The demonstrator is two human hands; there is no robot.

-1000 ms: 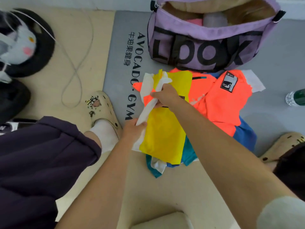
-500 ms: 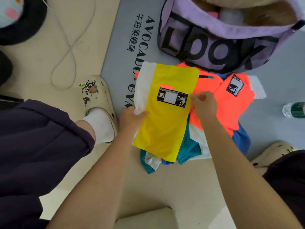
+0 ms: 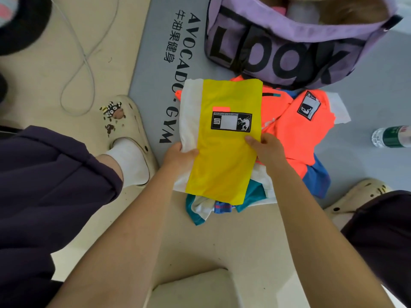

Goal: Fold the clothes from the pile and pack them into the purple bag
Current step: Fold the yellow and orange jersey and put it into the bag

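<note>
A yellow and white garment [image 3: 224,150] with a black and white patch lies folded into a long rectangle on top of the pile. My left hand [image 3: 181,157] grips its left edge, where the white strip is. My right hand [image 3: 265,148] pinches its right edge just below the patch. Under it lies the pile of clothes [image 3: 295,130]: orange pieces to the right, blue and teal ones below. The purple bag [image 3: 287,47] marked LOOK stands open behind the pile, with a pink and a grey item inside.
The pile and bag sit on a grey gym mat [image 3: 155,70] on a beige floor. My feet in cream clogs [image 3: 127,130] flank the pile. A water bottle [image 3: 391,136] lies at the right edge. A grey cable [image 3: 84,63] loops at the left.
The yellow garment went from a bunched, half-turned state to a flat folded rectangle. My right hand left its top, swung out to the right, then came back to its right edge. The camera moved closer.
</note>
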